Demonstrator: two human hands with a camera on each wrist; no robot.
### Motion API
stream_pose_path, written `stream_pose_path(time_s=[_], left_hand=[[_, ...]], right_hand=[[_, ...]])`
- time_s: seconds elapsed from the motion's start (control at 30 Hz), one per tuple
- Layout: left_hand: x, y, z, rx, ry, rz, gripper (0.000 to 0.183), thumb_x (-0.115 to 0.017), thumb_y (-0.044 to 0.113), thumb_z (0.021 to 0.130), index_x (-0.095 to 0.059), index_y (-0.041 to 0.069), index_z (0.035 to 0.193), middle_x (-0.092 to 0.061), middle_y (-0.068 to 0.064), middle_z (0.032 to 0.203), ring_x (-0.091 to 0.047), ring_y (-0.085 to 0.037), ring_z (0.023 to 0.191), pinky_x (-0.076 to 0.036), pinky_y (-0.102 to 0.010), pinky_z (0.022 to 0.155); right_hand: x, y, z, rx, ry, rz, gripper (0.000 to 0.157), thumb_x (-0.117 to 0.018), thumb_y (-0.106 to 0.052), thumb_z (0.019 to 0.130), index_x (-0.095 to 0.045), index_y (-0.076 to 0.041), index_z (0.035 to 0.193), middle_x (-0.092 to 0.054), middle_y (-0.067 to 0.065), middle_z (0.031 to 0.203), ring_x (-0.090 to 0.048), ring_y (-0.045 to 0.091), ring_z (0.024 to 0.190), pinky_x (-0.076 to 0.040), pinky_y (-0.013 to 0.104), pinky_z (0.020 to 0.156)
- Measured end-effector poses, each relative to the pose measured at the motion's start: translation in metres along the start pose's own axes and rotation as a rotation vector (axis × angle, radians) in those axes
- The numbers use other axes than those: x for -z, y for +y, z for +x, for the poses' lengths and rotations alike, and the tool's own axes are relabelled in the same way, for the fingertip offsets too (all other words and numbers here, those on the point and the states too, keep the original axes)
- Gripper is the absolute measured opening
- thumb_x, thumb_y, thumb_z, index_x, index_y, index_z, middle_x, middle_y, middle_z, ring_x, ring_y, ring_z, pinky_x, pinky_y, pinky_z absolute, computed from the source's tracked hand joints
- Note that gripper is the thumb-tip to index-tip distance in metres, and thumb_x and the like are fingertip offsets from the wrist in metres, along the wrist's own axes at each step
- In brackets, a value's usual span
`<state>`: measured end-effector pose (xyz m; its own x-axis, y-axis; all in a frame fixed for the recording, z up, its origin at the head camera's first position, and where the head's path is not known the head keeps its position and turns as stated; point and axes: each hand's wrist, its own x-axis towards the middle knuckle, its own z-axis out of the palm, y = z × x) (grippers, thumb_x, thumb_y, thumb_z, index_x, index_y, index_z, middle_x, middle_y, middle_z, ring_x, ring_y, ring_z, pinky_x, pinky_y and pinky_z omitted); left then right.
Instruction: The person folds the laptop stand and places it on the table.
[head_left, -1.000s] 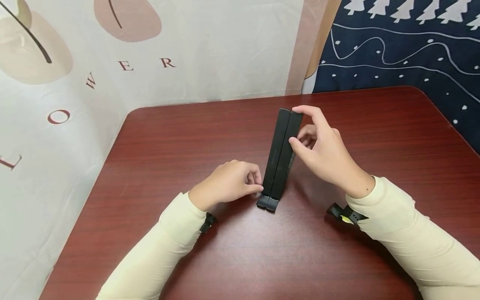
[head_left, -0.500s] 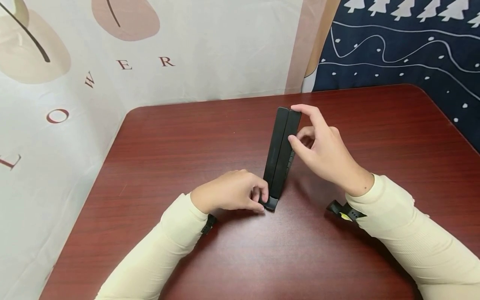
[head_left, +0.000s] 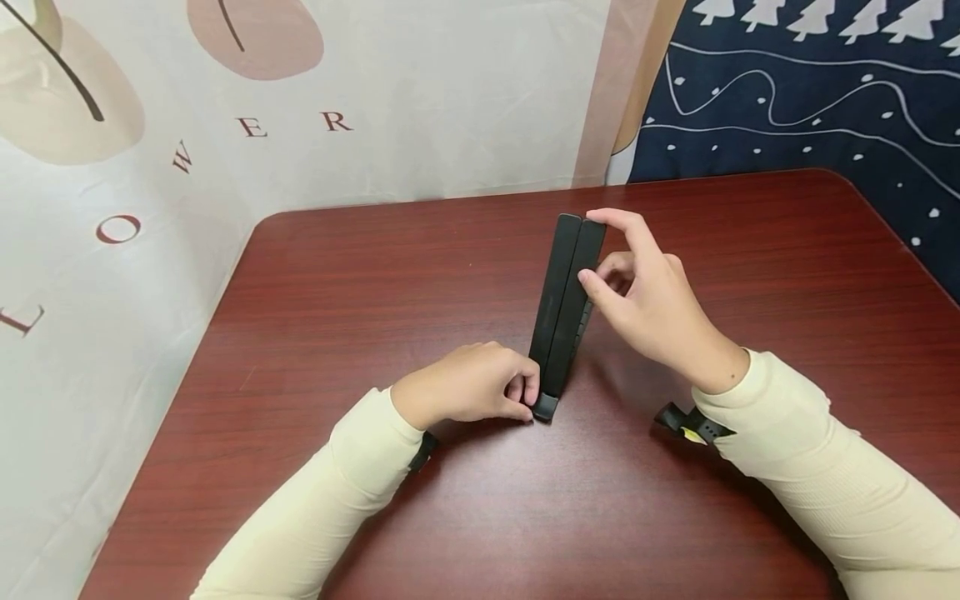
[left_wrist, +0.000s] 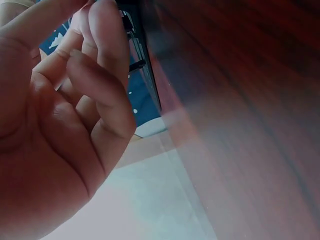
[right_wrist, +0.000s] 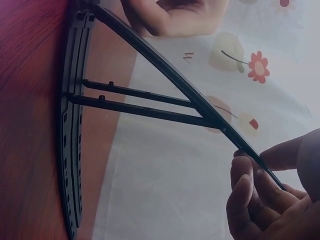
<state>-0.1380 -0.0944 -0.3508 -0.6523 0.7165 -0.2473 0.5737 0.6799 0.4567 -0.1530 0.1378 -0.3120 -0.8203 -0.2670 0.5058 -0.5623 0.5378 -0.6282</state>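
Note:
A black folding laptop stand point(head_left: 564, 308) is propped up on the table, its two long bars side by side and slanting upward. Seen from the side, its support struts point(right_wrist: 150, 111) link the raised bars to the slotted base rails point(right_wrist: 71, 150). My right hand point(head_left: 656, 304) holds the raised end, thumb on the face and index finger at the top edge. Down at the near end, my left hand point(head_left: 476, 382) has thumb and curled fingers around the left front lip, hiding it. In the left wrist view the left palm point(left_wrist: 55, 125) covers most of the stand.
A reddish-brown wooden table point(head_left: 337, 283) lies under the stand. Behind it hang a pale printed cloth point(head_left: 450, 100) and a dark blue cloth point(head_left: 787, 100) with white trees. Black straps point(head_left: 693, 423) sit at both wrists.
My left hand has moved down and slightly right, from beside the bars to the left front lip, which its fingers now cover. The right hand and stand have stayed nearly still.

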Motion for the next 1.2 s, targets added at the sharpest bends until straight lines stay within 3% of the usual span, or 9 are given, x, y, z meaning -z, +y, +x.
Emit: stream_pose_path(time_s=[0.43,1.2], left_hand=[[0.0005,-0.0013,-0.0011,0.076,0.006,0.073,0.024,-0.082,0.039,0.081,-0.060,0.030,0.079,-0.058,0.021,0.061,-0.056,-0.001,0.065,-0.046,-0.030,0.065],[0.0046,-0.0038,-0.0041,0.133,0.025,0.113,0.019,-0.078,0.034,0.085,-0.060,0.030,0.081,-0.059,0.019,0.066,-0.057,-0.002,0.068,-0.046,-0.032,0.067]], right_hand=[[0.0005,-0.0025,-0.0007,-0.017,0.007,0.001,0.063,-0.066,0.000,0.091,-0.039,-0.018,0.145,-0.060,-0.003,0.061,-0.047,0.010,0.051,-0.038,0.020,0.052],[0.0007,-0.0032,-0.0012,-0.036,0.028,-0.012,0.060,-0.066,0.000,0.091,-0.037,-0.013,0.143,-0.059,-0.001,0.060,-0.048,0.010,0.051,-0.039,0.020,0.053]])
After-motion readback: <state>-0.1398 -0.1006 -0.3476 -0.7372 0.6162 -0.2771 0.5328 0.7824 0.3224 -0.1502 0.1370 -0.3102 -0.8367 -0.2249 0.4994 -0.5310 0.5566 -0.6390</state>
